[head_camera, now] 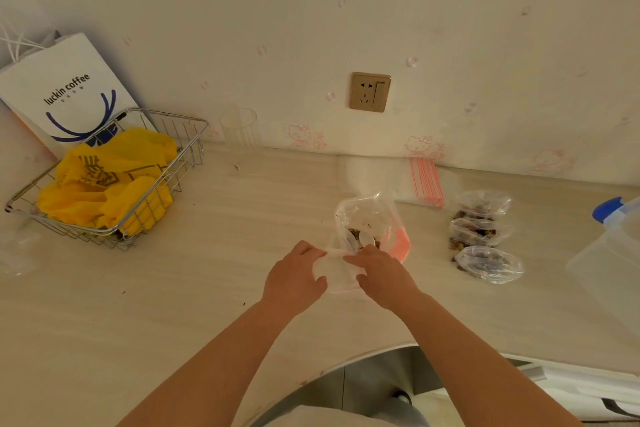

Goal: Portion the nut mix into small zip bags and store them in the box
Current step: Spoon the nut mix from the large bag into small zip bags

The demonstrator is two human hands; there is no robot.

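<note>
While both hands, left hand [296, 276] and right hand [382, 272], pinch an empty small zip bag [337, 276] on the table [173, 288], their fingertips stay hidden; the clear box [613, 253] is cut off at right.

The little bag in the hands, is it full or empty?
Empty: the little bag looks clear, with no nuts showing inside.

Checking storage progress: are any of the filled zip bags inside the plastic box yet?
No: three filled zip bags lie on the table, beside the plastic box.
</note>
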